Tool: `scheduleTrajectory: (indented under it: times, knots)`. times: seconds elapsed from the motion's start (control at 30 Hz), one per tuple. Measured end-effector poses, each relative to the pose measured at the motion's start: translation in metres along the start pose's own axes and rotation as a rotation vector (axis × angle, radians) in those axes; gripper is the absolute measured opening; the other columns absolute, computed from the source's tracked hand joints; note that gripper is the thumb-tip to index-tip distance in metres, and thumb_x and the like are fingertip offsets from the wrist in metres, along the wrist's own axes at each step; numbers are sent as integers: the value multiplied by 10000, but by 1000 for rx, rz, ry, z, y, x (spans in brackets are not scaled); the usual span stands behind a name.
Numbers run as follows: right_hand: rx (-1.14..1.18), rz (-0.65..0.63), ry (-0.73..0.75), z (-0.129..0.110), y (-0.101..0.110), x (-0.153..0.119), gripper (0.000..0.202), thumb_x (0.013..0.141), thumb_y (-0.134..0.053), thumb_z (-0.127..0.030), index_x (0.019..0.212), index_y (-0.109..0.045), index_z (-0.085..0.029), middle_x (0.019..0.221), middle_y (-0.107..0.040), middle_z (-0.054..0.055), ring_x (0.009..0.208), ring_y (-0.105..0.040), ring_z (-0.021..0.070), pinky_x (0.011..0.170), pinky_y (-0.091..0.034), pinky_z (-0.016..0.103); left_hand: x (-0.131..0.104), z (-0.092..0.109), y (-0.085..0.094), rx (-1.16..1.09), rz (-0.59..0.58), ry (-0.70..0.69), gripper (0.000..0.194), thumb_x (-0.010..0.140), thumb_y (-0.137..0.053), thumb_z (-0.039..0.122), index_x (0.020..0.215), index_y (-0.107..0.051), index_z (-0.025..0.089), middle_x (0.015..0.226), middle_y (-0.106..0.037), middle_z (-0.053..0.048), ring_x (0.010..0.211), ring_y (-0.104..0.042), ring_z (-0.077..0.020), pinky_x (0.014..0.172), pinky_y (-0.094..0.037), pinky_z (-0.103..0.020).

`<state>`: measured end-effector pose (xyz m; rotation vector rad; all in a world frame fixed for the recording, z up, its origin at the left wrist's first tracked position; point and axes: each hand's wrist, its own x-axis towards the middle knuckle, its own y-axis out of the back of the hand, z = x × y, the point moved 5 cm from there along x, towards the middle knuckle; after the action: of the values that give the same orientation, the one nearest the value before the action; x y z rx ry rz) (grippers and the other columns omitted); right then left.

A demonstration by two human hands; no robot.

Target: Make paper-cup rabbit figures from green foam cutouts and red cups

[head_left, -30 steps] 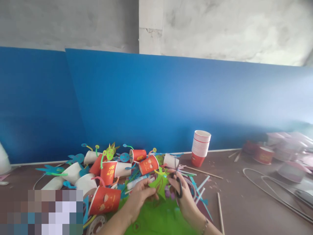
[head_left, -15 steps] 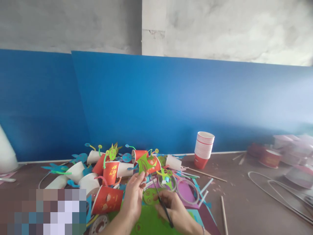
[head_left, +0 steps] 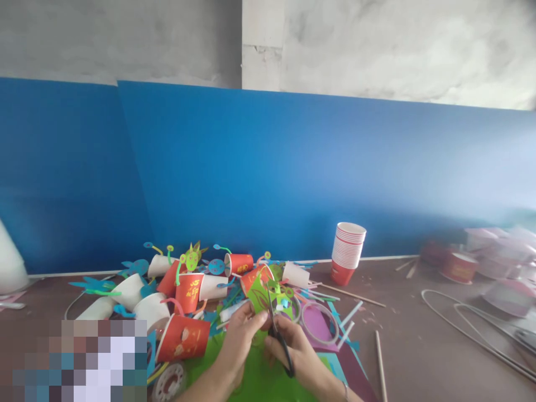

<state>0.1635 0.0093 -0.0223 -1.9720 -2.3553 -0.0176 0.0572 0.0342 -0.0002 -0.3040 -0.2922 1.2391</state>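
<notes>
Near the bottom middle, my left hand [head_left: 238, 341] pinches a piece of green paper [head_left: 258, 293] with a leaf-like shape drawn on it. My right hand [head_left: 295, 349] is closed around black-handled scissors [head_left: 286, 357]. Their blades point up and lie against the right side of the green paper. Below both hands lies a larger green sheet [head_left: 255, 379]. Left of my left hand, a red paper cup [head_left: 184, 338] lies on its side. A roll of tape [head_left: 320, 324] rests on purple paper right of my right hand.
Paper cups with blue and green cutouts [head_left: 190, 290] are heaped at left. A stack of cups [head_left: 348, 251] stands near the blue panel [head_left: 293, 167]. Wooden sticks [head_left: 380, 363] and a looped cable [head_left: 473, 324] lie at right. The lower left corner is pixelated.
My left hand has brought the green paper right and slightly down. The scissors are now more upright, with their blades against the paper. The view has shifted slightly.
</notes>
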Motion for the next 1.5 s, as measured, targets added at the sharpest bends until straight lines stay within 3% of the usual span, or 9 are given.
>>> scheduleTrajectory:
  times: [0.2,0.5,0.9,1.03,1.23,1.5]
  knots:
    - [23,4,27,3,-1,-1,365,692,-733,-479,806,-596,-160,575,-542,-38,489,-487,98,459,-419,204,0,-6,1,-12,-17,38,250,710,-705,314,915,-689,173,906,-724,-64,883,-635,-262,859,-447,-357]
    - [19,-22,73,0,-1,-1,405,715,-708,-525,828,-584,-157,629,-554,-24,544,-490,104,499,-379,207,0,-5,-1,-14,-13,34,260,703,-710,306,919,-694,163,907,-721,-66,887,-634,-257,865,-443,-345]
    - [-33,-6,60,1,0,1,502,701,-656,-644,792,-538,-164,514,-429,-74,442,-359,66,416,-281,188,4,-10,6,26,-27,-2,192,722,-702,319,795,-681,143,721,-654,-23,727,-580,-191,736,-435,-291]
    - [-16,-1,39,2,0,1,516,688,-658,-657,782,-526,-167,499,-414,-83,434,-346,59,409,-266,180,4,-6,3,-10,-48,-6,238,713,-706,311,891,-691,155,823,-699,-50,825,-614,-233,841,-444,-347]
    - [-26,-22,-9,5,-3,-1,499,681,-677,-631,790,-516,-171,503,-453,-75,414,-384,63,384,-288,173,4,-3,9,116,79,-45,339,728,-681,438,929,-688,165,908,-714,-71,967,-609,-287,897,-433,-377]
    - [-53,-52,9,6,-3,-1,457,695,-673,-598,772,-531,-171,530,-479,-62,451,-423,78,420,-328,183,7,-4,10,206,0,-51,317,750,-655,431,907,-685,156,822,-692,-54,777,-606,-227,774,-460,-328]
